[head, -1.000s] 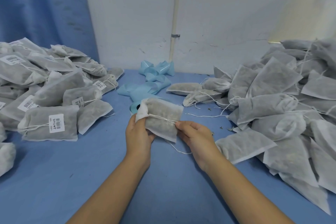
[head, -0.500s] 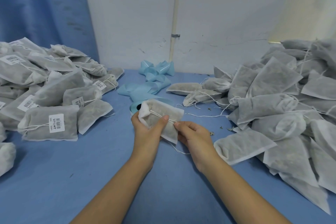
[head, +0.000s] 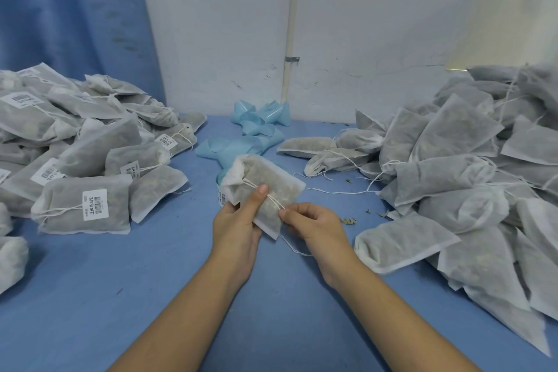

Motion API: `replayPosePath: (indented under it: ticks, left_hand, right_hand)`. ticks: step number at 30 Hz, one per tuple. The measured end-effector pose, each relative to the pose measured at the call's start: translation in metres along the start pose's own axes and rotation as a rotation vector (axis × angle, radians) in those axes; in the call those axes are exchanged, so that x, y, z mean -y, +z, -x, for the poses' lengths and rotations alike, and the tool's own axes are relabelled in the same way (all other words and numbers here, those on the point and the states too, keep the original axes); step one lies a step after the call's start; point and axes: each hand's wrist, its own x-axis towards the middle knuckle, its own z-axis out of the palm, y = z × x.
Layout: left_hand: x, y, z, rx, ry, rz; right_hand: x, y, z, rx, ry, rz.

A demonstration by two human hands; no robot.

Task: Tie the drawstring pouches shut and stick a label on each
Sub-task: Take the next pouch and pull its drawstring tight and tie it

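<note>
So the left hand (head: 238,229) grips the drawstring pouch (head: 268,178) over the middle of the blue table (head: 151,281), thumb pressed on its front, while the right hand (head: 317,223) pinches the white drawstring (head: 276,202) at the pouch's near edge. Labelled pouches (head: 87,208) are heaped along the left edge, unlabelled pouches (head: 453,178) along the right, and curly blue label backing (head: 256,133) lies by the far edge.

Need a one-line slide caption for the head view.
Left hand holds a pouch while right hand pinches its drawstring; labelled pile at left, unlabelled pile at right.
</note>
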Motion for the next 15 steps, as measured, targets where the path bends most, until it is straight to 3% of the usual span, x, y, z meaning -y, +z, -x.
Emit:
replayPosePath:
  ticks: [6,10,15]
  left_hand:
    - [-0.016,-0.012,-0.008,-0.033,0.183,-0.284]
    - [-0.031,-0.027,-0.014,0.02,0.234,-0.513]
    - [-0.029,-0.027,-0.011,0.112,0.264,-0.73]
  right_hand:
    - [-0.002,0.0,-0.003,-0.087,-0.004,0.045]
    - [-0.004,0.0,-0.008,-0.082,-0.144,0.475]
    - [-0.004,0.0,-0.023,-0.008,-0.219,0.699]
